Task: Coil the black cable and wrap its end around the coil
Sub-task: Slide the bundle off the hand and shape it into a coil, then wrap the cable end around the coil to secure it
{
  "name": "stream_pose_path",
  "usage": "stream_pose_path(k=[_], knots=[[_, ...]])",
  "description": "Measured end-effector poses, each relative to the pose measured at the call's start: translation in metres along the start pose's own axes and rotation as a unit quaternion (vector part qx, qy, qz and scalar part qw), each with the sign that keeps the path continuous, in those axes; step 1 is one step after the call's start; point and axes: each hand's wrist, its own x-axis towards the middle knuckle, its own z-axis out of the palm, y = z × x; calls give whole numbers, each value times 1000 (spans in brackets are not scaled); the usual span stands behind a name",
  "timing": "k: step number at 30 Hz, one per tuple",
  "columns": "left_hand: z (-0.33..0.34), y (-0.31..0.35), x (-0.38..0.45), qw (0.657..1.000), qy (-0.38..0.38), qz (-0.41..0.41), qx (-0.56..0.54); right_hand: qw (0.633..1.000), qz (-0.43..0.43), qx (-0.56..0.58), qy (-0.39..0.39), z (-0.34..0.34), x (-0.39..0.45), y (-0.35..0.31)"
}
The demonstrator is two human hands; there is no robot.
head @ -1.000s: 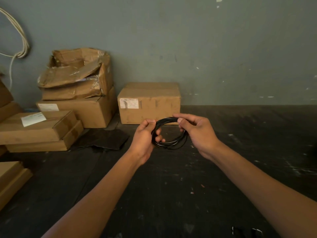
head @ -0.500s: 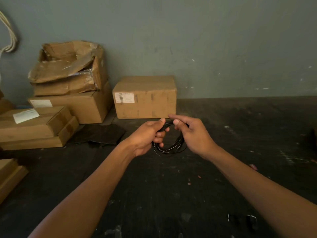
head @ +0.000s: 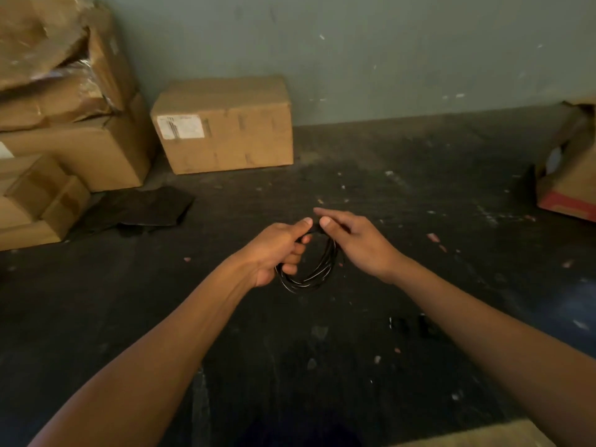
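Observation:
The black cable (head: 311,276) is a small round coil of several loops, held in the air above the dark floor. My left hand (head: 277,251) grips the coil's left side, fingers curled through the loop and thumb on top. My right hand (head: 358,241) pinches the top right of the coil between thumb and forefinger, its thumb tip nearly touching my left thumb. The cable's free end is hidden between the fingers.
A closed cardboard box (head: 225,124) stands against the grey wall ahead. More cardboard boxes (head: 64,124) are stacked at the left, with a black sheet (head: 142,208) lying in front. Another box (head: 571,169) sits at the right edge. The dark floor (head: 419,221) carries scattered debris.
My hands have drawn closer together at the top of the coil, and the loop now hangs below them. The view has tilted down and shifted right.

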Motion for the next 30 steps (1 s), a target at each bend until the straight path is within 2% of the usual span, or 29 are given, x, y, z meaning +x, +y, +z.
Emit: stream_pose_path(k=[2, 4, 6, 9, 11, 14, 22, 26, 30], knots=[[8, -19, 3, 999, -5, -6, 40, 998, 66, 14, 9, -10, -15, 24], [16, -38, 6, 998, -10, -11, 68, 989, 138, -43, 5, -22, -33, 52], [22, -55, 8, 996, -19, -26, 78, 967, 205, -142, -51, -34, -52, 82], [32, -71, 11, 994, -36, -55, 88, 914, 295, -236, -145, -42, -83, 115], [39, -78, 13, 992, -47, -70, 95, 888, 337, -259, -174, -42, -99, 126], [47, -83, 13, 991, -56, -70, 102, 873, 363, -269, -186, -34, -115, 134], [47, -84, 14, 992, -28, -67, 103, 883, 368, -244, -161, -26, -111, 138], [47, -90, 13, 992, 12, -66, 104, 925, 342, -127, -110, -29, -98, 128], [42, -90, 11, 986, 69, -30, 150, 962, 269, 32, -47, -22, -75, 92]])
